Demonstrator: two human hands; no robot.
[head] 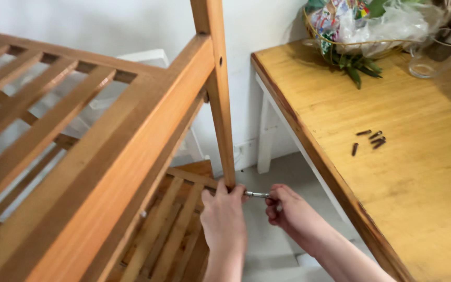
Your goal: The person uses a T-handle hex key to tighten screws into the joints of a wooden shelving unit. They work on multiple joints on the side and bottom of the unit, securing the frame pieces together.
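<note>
Gripping low down, the left hand (224,211) wraps around the foot of the upright post (220,99) of the slatted wooden rack (105,156), fingers clenched on the wood right where the post meets the bottom shelf. And over on the other side, the right hand (287,209) is closed on a slim metal tool (257,195), its shaft lying level and running straight into the post's base, the tip just beside the left hand's knuckles. Whether the tip sits in a screw head, I cannot tell; the hands cover that spot.

Tight quarters here! The post stands in a narrow gap between the rack and the wooden table (392,172), and the table's worn front edge slants down past the right forearm, close to it. Open floor (283,172) shows only in that strip, grey and bare, with a white table leg (264,136) at the back against the white wall (257,21).

Up on the tabletop, a small cluster of dark screws (372,140) lies loose, well apart from the hands and back from the edge. Farther back, a wire basket (340,47) stuffed with plastic bags and green leaves sits at the far corner, and a clear glass (437,55) stands just beside it. Top shelf slats of the rack fill the left side, tilted across the view, with lower slats showing beneath the left wrist.
</note>
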